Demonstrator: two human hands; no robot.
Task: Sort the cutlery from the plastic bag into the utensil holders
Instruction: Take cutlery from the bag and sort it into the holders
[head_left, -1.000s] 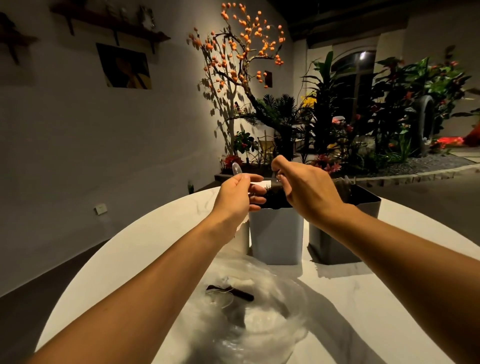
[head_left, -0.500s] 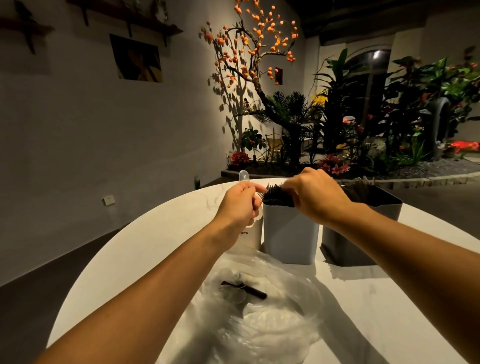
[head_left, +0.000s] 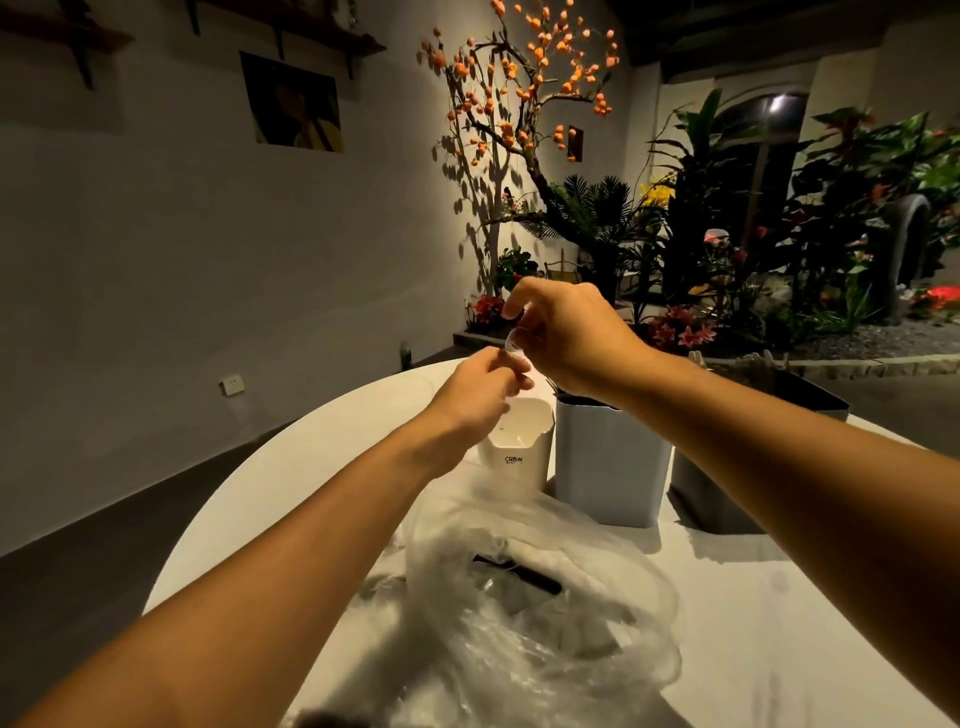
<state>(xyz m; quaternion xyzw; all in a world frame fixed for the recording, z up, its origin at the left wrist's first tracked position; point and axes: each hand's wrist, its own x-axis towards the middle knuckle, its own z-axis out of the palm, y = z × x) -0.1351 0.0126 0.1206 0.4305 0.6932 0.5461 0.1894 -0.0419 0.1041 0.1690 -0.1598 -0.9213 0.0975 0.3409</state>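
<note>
Centre frame, both hands pinch a clear spoon (head_left: 511, 343): right hand (head_left: 566, 332) above, left hand (head_left: 483, 384) below, directly over the white holder (head_left: 517, 441).

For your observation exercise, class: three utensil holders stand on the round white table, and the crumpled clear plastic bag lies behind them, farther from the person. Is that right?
Not quite. The head view shows the crumpled clear plastic bag in front of the three utensil holders, nearer the person, on the round white table.

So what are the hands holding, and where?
Both the left hand and right hand pinch a clear plastic spoon; which part each pinches cannot be told.
</note>
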